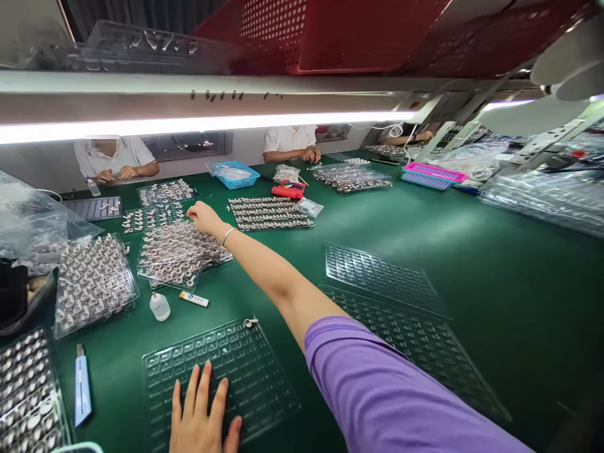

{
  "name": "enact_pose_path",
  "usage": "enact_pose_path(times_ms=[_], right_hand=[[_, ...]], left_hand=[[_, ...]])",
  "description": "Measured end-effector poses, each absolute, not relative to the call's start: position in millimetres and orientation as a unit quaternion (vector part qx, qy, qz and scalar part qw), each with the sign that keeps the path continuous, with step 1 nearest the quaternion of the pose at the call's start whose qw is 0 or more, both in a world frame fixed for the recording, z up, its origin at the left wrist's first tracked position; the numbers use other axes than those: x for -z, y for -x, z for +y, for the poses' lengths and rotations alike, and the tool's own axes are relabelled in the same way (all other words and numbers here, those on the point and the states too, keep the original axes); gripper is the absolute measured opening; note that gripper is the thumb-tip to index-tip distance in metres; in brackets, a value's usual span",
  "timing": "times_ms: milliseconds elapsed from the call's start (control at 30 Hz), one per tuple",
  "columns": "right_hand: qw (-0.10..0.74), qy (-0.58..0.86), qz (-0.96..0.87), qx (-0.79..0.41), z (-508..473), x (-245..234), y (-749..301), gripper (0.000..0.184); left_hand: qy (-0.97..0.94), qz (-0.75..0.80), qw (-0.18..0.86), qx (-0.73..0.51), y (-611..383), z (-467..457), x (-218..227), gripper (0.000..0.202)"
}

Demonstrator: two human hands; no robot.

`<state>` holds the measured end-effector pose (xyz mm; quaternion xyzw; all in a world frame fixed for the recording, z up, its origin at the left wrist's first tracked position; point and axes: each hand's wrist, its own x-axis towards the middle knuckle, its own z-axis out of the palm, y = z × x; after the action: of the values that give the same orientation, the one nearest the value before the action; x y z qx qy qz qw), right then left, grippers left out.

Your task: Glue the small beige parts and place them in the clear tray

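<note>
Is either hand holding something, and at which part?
Left hand lies flat on an empty tray, holding nothing. Right hand reaches over the filled tray; any hold cannot be told.

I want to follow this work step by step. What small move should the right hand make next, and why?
Probably close the fingers on one small metal part. The right hand reaches over the heaped tray of parts, its grip apparently empty, while the left hand lies flat on the clear tray, whose pockets are nearly all vacant.
</note>
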<state>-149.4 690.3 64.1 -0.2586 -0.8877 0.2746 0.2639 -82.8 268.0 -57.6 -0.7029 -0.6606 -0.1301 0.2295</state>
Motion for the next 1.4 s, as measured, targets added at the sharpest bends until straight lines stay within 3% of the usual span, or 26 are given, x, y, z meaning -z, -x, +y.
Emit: enact_pose_path(times_ms=[167,433,700,1000,1167,1400], right_hand=[[0.270,0.292,-0.808,-0.435,645.7,-53.5,65.4,0.027],[0.181,0.367,-0.677,-0.612,508.4,0.1,-97.2,0.010],[0.215,0.416,-0.628,-0.622,485.6,7.7,-105.1,0.005],[0.216,0.411,-0.586,-0.664,483.6,-3.8,-99.7,0.011],[0.217,0.417,-0.543,-0.696,468.0,-2.5,-103.1,0.004],[0.300,0.474,-0.557,-0.613,461.7,14.0,-98.9,0.007]], left_hand=[[0.694,-0.692,0.163,0.117,78.5,270.8,45.5,0.039],[0.701,-0.694,0.098,0.132,75.0,277.3,38.7,0.043],[0.706,-0.692,0.097,0.114,74.9,276.5,34.3,0.044],[0.707,-0.690,0.113,0.104,75.8,275.5,33.3,0.045],[0.708,-0.687,0.122,0.107,76.7,276.0,33.5,0.044],[0.710,-0.684,0.119,0.117,76.1,276.7,34.0,0.045]])
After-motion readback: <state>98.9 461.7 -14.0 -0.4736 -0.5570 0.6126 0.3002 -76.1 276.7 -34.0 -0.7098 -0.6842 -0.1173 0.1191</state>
